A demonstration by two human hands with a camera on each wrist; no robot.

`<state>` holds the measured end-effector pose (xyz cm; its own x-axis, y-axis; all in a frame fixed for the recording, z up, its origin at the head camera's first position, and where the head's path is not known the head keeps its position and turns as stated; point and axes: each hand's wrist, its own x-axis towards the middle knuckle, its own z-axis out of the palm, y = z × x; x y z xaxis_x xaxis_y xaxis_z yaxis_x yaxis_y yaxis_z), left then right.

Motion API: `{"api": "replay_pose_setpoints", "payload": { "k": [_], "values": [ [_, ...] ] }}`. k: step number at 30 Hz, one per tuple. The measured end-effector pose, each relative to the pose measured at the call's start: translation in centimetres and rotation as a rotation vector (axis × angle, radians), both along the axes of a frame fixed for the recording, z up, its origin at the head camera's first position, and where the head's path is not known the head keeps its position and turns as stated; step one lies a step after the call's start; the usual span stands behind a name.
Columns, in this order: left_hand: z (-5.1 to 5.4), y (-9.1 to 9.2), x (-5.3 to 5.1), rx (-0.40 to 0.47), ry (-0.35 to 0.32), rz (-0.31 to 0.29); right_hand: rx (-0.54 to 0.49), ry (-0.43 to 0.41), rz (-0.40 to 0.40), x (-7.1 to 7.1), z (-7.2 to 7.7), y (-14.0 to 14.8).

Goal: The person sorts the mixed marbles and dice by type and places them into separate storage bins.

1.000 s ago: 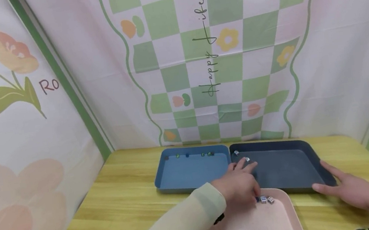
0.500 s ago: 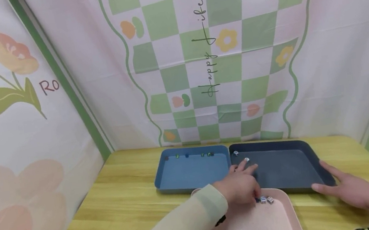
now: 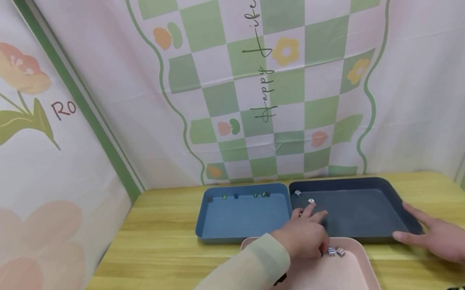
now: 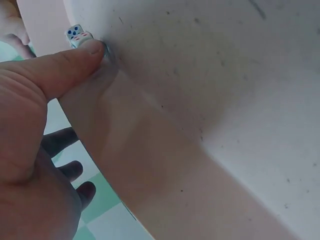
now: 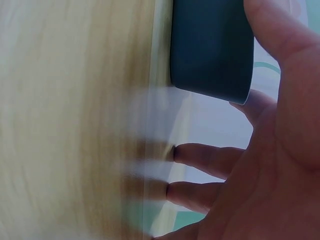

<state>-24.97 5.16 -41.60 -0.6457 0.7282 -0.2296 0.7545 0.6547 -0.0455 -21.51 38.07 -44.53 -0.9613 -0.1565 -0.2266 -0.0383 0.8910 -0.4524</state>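
Observation:
My left hand (image 3: 304, 237) reaches over the far edge of the pink tray (image 3: 304, 287). Its thumb and index finger pinch a small bluish die (image 4: 107, 52), mostly hidden by the thumb, while the other fingers spread beyond the tray's wall. Beside it in the same tray lie a white die with blue dots (image 3: 332, 251) and another white die (image 3: 340, 251). My right hand (image 3: 443, 237) holds the near right corner of the dark navy tray (image 3: 361, 206), thumb on the near side, index finger along the end wall. That tray contains white dice (image 3: 297, 193) near its left end.
Left of the navy tray stands a blue tray (image 3: 246, 216) with several small green and dark dice (image 3: 256, 195) along its far side. All the trays are on a wood-grain table (image 3: 142, 260). A patterned curtain (image 3: 269, 86) hangs behind it.
My left hand has shifted very slightly right and now covers the blue die that showed beside its fingertips before. The right hand stays at the navy tray's corner.

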Motion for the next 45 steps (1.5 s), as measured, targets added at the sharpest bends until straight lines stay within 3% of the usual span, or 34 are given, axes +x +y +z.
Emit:
{"api": "replay_pose_setpoints", "payload": {
  "k": [18, 24, 29, 32, 36, 39, 45],
  "values": [
    [-0.3, -0.4, -0.1, 0.013, 0.004, 0.006, -0.026, -0.049, -0.022, -0.4, -0.5, 0.4],
    [0.1, -0.4, -0.2, 0.044, -0.048, 0.022, -0.024, -0.043, -0.025, -0.6, -0.6, 0.6],
    [0.5, -0.7, -0.4, 0.066, -0.104, -0.001, -0.022, -0.038, -0.023, -0.3, -0.4, 0.3],
    [0.9, -1.0, -0.6, 0.114, -0.158, -0.004, -0.022, -0.050, -0.023, -0.2, -0.3, 0.1],
    [1.8, -1.5, -0.9, 0.211, -0.227, 0.044, -0.026, -0.069, -0.021, -0.3, -0.2, 0.1],
    [2.2, -1.7, -1.1, 0.261, -0.209, 0.074, -0.028, -0.072, -0.022, -0.3, -0.1, 0.1],
    [2.3, -1.7, -1.5, 0.258, -0.056, 0.135, -0.027, -0.045, -0.020, -0.1, -0.1, 0.0]
  ]
}}
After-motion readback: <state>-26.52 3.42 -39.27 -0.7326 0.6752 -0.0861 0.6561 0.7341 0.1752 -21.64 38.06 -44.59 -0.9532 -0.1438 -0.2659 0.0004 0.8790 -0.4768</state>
